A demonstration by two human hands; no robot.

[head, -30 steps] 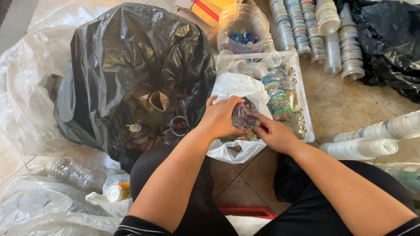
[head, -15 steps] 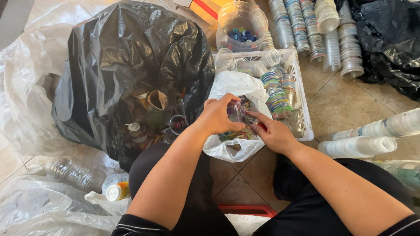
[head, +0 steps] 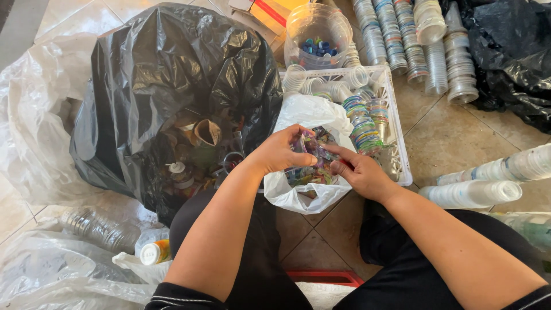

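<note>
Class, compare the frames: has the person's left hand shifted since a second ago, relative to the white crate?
No, barely: the left hand still grips the small clear plastic piece over the white bag, just left of the white crate.

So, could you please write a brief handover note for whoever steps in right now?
Left hand: fingers pinch a small clear plastic cup over the white bag.
Right hand: fingers on the cup's other side.
White bag, open, holds colourful scraps; the white crate beside it holds stacked cups.
Black bag on the left, open, with mixed items left inside.
Cup not yet put down.
</note>
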